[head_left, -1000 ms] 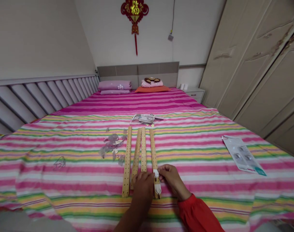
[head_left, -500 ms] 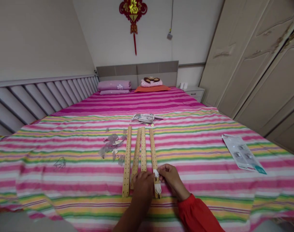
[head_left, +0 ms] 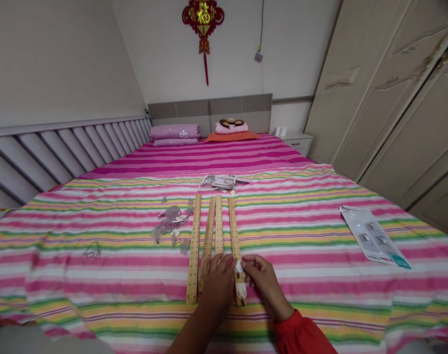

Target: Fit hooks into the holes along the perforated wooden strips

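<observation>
Several perforated wooden strips lie lengthwise on the bed, and the rightmost strip [head_left: 234, 226] is under my hands. Two small white hooks are on its near end: an upper hook [head_left: 239, 268] and a lower hook [head_left: 240, 291] with a dark metal tip. My right hand [head_left: 264, 280] pinches the upper hook from the right with thumb and forefinger. From the left, my left hand [head_left: 217, 282] reaches over the middle strips [head_left: 219, 223], its fingertips closed against the same hook's left side. The fingers partly cover where the hook meets the wood.
Left of the strips lie clear plastic scraps and small pieces [head_left: 174, 221]. A thin wire loop [head_left: 92, 250] is farther left. Beyond the strips sits a clear packet [head_left: 222, 182]; a blister pack [head_left: 375, 238] lies at the right on the striped sheet.
Both hands stay at the upper hook. The left fingers have spread slightly and shifted; the right fingers remain pinched at its edge. The view has tilted a little.
</observation>
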### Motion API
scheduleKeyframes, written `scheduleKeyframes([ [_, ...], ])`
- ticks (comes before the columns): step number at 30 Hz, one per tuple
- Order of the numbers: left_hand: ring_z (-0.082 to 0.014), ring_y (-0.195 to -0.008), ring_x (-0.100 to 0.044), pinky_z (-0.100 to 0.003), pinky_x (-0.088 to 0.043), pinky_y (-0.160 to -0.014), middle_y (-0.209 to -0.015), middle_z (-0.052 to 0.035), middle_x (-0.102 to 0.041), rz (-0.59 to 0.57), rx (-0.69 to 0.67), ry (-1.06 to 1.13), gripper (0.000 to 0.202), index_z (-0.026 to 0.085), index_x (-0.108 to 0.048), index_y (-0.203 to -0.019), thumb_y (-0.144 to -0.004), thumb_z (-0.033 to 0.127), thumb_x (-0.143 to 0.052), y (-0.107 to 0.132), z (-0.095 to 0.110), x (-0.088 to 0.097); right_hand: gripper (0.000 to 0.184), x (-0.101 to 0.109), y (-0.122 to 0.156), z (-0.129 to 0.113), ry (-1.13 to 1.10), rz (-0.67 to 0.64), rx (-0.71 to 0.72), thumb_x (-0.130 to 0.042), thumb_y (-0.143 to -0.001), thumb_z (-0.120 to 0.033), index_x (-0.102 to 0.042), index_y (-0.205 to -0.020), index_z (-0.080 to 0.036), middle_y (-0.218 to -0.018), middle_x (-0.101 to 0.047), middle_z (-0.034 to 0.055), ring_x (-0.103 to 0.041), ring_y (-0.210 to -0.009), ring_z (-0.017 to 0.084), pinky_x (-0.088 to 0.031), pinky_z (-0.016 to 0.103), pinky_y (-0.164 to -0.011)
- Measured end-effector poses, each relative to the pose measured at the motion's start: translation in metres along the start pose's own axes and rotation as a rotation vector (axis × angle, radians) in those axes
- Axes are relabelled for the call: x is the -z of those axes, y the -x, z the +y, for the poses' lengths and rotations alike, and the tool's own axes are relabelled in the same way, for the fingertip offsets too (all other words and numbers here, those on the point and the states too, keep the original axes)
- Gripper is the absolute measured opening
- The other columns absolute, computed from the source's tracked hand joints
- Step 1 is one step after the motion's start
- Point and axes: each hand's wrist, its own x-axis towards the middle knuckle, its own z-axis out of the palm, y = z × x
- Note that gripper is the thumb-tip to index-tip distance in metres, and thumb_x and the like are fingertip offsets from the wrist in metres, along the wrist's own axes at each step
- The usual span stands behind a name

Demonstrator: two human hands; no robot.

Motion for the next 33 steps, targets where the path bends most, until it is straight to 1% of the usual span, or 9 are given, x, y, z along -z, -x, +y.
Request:
scheduleKeyframes([
  [2, -0.0268, -0.122, -0.045, -0.049, -0.028, -0.106, -0.127, -0.0055, -0.061, 0.014, 0.002, -0.009, 0.043, 0.028, -0.061, -0.121, -0.083, 0.012, -0.049, 0.0, -0.001, -0.004, 0.043, 0.0, -0.001, 0.001, 0.009, 0.0, -0.008, -0.083, -0.049, -0.048, -0.065, -0.072, -0.016, -0.047, -0.06, -0.0026, -0.048, -0.033, 0.01, -0.033, 0.021, -0.032],
  [4, -0.0259, -0.121, -0.046, -0.048, -0.028, -0.107, -0.125, -0.0053, -0.062, 0.023, 0.0, -0.005, 0.042, 0.028, -0.061, -0.121, -0.084, 0.012, -0.048, -0.001, -0.002, -0.003, 0.042, 0.001, 0.0, 0.002, 0.004, -0.003, -0.003, -0.082, -0.051, -0.047, -0.066, -0.073, -0.016, -0.048, -0.06, -0.0025, -0.049, -0.035, 0.011, -0.034, 0.021, -0.032],
  [6, -0.025, -0.12, -0.047, -0.047, -0.028, -0.107, -0.123, -0.0045, -0.063, 0.005, 0.007, 0.015, 0.042, 0.028, -0.061, -0.121, -0.085, 0.012, -0.047, -0.003, -0.001, 0.001, 0.04, 0.002, 0.0, 0.003, -0.008, -0.007, 0.007, -0.082, -0.052, -0.046, -0.067, -0.074, -0.016, -0.052, -0.063, -0.0015, -0.051, -0.037, 0.011, -0.035, 0.02, -0.033],
  [9, -0.0248, -0.116, -0.049, -0.048, -0.029, -0.105, -0.118, -0.0034, -0.066, -0.038, 0.033, 0.061, 0.036, 0.028, -0.064, -0.116, -0.088, 0.016, -0.047, -0.008, 0.001, 0.008, 0.039, 0.003, 0.002, 0.004, -0.022, -0.023, 0.006, -0.083, -0.051, -0.044, -0.069, -0.073, -0.016, -0.056, -0.065, -0.0005, -0.052, -0.039, 0.01, -0.037, 0.02, -0.036],
  [13, -0.0235, -0.111, -0.05, -0.048, -0.028, -0.104, -0.113, -0.0031, -0.067, -0.035, 0.012, 0.109, 0.033, 0.029, -0.064, -0.115, -0.087, 0.019, -0.05, -0.013, 0.002, 0.015, 0.04, 0.005, 0.003, 0.005, -0.041, -0.035, -0.016, -0.085, -0.049, -0.043, -0.074, -0.077, -0.016, -0.057, -0.066, 0.0004, -0.054, -0.041, 0.011, -0.04, 0.022, -0.039],
  [16, -0.0232, -0.11, -0.05, -0.048, -0.026, -0.103, -0.11, -0.002, -0.068, -0.064, 0.008, 0.127, 0.033, 0.032, -0.064, -0.115, -0.086, 0.02, -0.053, -0.015, 0.001, 0.018, 0.042, 0.006, 0.004, 0.006, -0.061, -0.035, -0.016, -0.086, -0.046, -0.043, -0.076, -0.078, -0.017, -0.056, -0.067, 0.0006, -0.054, -0.042, 0.012, -0.042, 0.023, -0.041],
  [24, -0.0223, -0.104, -0.053, -0.045, -0.027, -0.099, -0.094, 0.0005, -0.071, -0.053, 0.051, 0.168, 0.019, 0.03, -0.069, -0.094, -0.081, 0.019, -0.06, -0.018, 0.003, 0.024, 0.044, 0.008, 0.001, 0.012, -0.042, -0.036, -0.026, -0.087, -0.045, -0.044, -0.077, -0.079, -0.018, -0.056, -0.068, 0.0009, -0.053, -0.041, 0.011, -0.042, 0.023, -0.041],
  [27, -0.0218, -0.101, -0.054, -0.045, -0.027, -0.099, -0.09, -0.0007, -0.071, -0.054, 0.057, 0.194, 0.017, 0.028, -0.069, -0.091, -0.081, 0.019, -0.06, -0.019, 0.004, 0.025, 0.045, 0.008, 0.0, 0.015, -0.036, -0.033, -0.025, -0.087, -0.045, -0.045, -0.077, -0.079, -0.018, -0.054, -0.067, 0.0003, -0.053, -0.04, 0.01, -0.041, 0.023, -0.041],
  [33, -0.0224, -0.1, -0.056, -0.047, -0.028, -0.098, -0.091, -0.0011, -0.071, -0.046, 0.081, 0.209, 0.016, 0.028, -0.07, -0.09, -0.08, 0.019, -0.061, -0.018, 0.006, 0.023, 0.046, 0.006, 0.001, 0.013, -0.053, -0.017, -0.032, -0.086, -0.044, -0.047, -0.075, -0.077, -0.017, -0.053, -0.065, -0.0005, -0.052, -0.04, 0.01, -0.04, 0.023, -0.04],
])
